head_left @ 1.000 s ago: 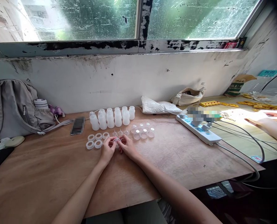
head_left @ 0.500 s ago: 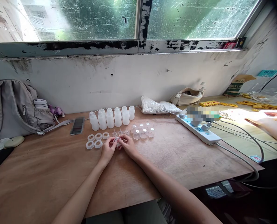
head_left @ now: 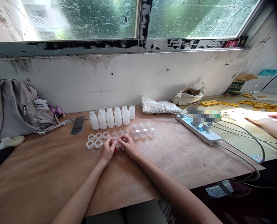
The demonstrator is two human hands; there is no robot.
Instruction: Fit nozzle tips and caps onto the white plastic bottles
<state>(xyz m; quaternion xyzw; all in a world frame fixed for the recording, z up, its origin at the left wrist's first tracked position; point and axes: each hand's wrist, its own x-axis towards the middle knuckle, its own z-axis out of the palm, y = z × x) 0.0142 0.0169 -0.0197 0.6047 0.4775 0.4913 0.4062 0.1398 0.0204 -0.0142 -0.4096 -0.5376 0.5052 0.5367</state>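
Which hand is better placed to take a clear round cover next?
Right, I'd judge: the right hand is nearer the clear round covers, on its own side, while the left hand sits by the translucent rings. Both hold one small part, so the right would release first.

A window [head_left: 129, 21] is running across the top, its two speckled panes [head_left: 87, 25] letting in daylight and showing green beyond. Its frame [head_left: 142, 42] is showing black patches amid pale paint. Below, a whitish wall [head_left: 133, 81] is bearing dark stains and holes. A brown wooden table [head_left: 47, 180] is meeting the wall, and a yellowish table [head_left: 240, 140] is adjoining it at right, bright light [head_left: 241, 114] falling across its top
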